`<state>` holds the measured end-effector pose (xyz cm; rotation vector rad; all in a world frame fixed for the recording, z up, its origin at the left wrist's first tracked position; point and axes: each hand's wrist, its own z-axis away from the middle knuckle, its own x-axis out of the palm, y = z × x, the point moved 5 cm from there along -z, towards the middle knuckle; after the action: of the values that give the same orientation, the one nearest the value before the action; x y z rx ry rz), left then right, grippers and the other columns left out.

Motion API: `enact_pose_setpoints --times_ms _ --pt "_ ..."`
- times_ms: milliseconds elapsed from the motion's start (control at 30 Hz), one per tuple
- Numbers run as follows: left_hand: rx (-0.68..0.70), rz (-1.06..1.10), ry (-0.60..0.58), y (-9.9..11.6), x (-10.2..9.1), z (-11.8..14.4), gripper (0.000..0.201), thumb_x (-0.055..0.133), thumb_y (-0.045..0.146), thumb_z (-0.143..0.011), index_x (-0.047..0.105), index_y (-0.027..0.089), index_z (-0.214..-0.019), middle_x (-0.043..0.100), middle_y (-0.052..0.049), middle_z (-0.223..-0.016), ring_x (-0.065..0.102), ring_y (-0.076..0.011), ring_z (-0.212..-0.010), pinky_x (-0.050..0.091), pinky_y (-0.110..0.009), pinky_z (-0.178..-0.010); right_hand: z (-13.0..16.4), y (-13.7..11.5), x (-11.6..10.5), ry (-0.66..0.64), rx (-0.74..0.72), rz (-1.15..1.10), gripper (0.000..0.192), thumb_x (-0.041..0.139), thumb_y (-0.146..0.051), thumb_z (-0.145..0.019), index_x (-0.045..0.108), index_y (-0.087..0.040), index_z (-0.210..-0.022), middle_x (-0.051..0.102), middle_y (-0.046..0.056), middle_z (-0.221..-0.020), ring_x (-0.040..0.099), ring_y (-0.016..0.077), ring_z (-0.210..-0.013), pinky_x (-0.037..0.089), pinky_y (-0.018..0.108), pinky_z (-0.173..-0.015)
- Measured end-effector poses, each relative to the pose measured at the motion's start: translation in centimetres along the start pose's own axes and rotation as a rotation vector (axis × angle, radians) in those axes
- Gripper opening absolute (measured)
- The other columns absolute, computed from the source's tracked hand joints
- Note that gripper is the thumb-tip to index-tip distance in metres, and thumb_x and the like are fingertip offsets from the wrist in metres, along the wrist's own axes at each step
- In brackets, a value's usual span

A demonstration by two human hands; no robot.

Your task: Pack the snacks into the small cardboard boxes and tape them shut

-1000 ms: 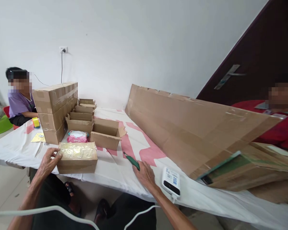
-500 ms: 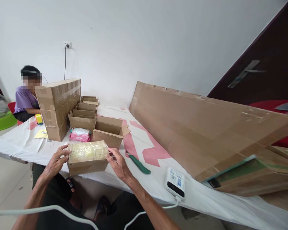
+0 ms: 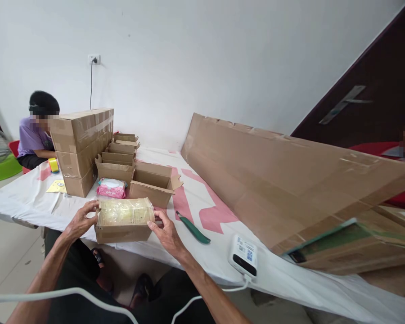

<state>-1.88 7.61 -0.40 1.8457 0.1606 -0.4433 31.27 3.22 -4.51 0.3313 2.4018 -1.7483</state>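
Observation:
A small cardboard box [image 3: 123, 234] stands at the table's near edge, its top covered by shiny clear plastic with something pale yellow beneath. My left hand [image 3: 84, 220] grips its left end, fingers bent at the upper corner. At the opposite end my right hand [image 3: 164, 227] holds the right side, thumb toward the front corner. Behind the box lie a pink pack of wipes [image 3: 111, 188] and an open cardboard box [image 3: 153, 182]. A green-handled knife [image 3: 194, 228] rests to the right of my right hand.
Stacked taped cartons [image 3: 83, 150] rise at the left, with several open boxes [image 3: 116, 164] beside them. A long cardboard sheet [image 3: 273, 180] leans along the right. A white device [image 3: 243, 256] with a cable lies near the front edge. Another person [image 3: 35, 135] sits at the far left.
Both hands keep hold of the box, which has shifted very slightly. The view has moved a little. The seated person's head is tilted lower.

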Motion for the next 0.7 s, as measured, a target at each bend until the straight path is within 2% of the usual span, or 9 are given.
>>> enact_pose_setpoints --times_ms 67,167,233,300,400,567,700 --pt "0.006 0.037 -0.032 0.2 0.3 0.0 0.038 0.078 0.046 -0.080 0.080 0.021 -0.108 0.073 -0.014 -0.138 0.060 -0.0351 -0.141 0.049 -0.046 -0.118 0.1 0.0 0.0 0.001 0.001 -0.005 0.027 0.069 -0.047 -0.089 0.068 -0.023 -0.101 0.073 0.008 -0.108 0.070 0.0248 -0.099 0.059 0.037 -0.085" --pt "0.015 0.028 -0.025 0.4 0.5 -0.2 0.032 0.077 0.046 -0.082 0.078 0.020 -0.102 0.072 -0.014 -0.137 0.060 -0.0351 -0.141 0.047 -0.046 -0.120 0.3 0.0 0.1 0.007 -0.004 0.001 0.026 0.068 -0.046 -0.089 0.067 -0.023 -0.100 0.072 0.007 -0.106 0.069 0.0233 -0.096 0.059 0.036 -0.083" --pt "0.023 0.007 -0.015 0.6 0.6 -0.3 0.027 0.076 0.041 -0.080 0.075 0.020 -0.096 0.071 -0.013 -0.135 0.062 -0.0328 -0.134 0.053 -0.044 -0.114 0.5 -0.1 0.0 0.006 -0.011 0.010 0.025 0.068 -0.046 -0.089 0.066 -0.023 -0.099 0.070 0.006 -0.105 0.069 0.0227 -0.096 0.059 0.035 -0.082" --pt "0.017 0.017 -0.053 0.9 0.9 -0.1 0.023 0.074 0.037 -0.077 0.073 0.020 -0.093 0.069 -0.013 -0.135 0.063 -0.0311 -0.129 0.061 -0.039 -0.098 0.6 -0.2 -0.1 0.007 -0.021 0.017 0.023 0.068 -0.045 -0.089 0.066 -0.024 -0.097 0.070 0.005 -0.103 0.068 0.0223 -0.095 0.059 0.034 -0.082" --pt "-0.002 0.064 -0.127 1.9 1.2 0.7 0.028 0.071 0.031 -0.076 0.075 0.021 -0.101 0.063 -0.013 -0.146 0.061 -0.0322 -0.132 0.063 -0.031 -0.081 0.9 -0.4 -0.4 0.013 -0.028 0.019 0.022 0.069 -0.044 -0.088 0.065 -0.024 -0.096 0.068 0.005 -0.101 0.067 0.0218 -0.093 0.059 0.033 -0.081" --pt "0.027 0.057 -0.137 3.1 1.2 2.1 0.045 0.074 0.026 -0.076 0.078 0.025 -0.120 0.057 -0.012 -0.157 0.058 -0.0340 -0.140 0.060 -0.036 -0.100 1.8 -0.7 -0.4 -0.034 0.007 -0.035 0.025 0.069 -0.045 -0.089 0.068 -0.022 -0.100 0.069 0.006 -0.106 0.068 0.0229 -0.098 0.059 0.033 -0.084" --pt "0.044 0.014 -0.088 2.7 1.2 2.3 0.039 0.074 0.035 -0.084 0.079 0.025 -0.121 0.057 -0.012 -0.158 0.057 -0.0339 -0.142 0.060 -0.035 -0.099 2.4 -0.4 -0.8 -0.029 -0.032 -0.037 0.030 0.067 -0.049 -0.094 0.071 -0.022 -0.106 0.072 0.008 -0.114 0.069 0.0254 -0.105 0.059 0.035 -0.088"
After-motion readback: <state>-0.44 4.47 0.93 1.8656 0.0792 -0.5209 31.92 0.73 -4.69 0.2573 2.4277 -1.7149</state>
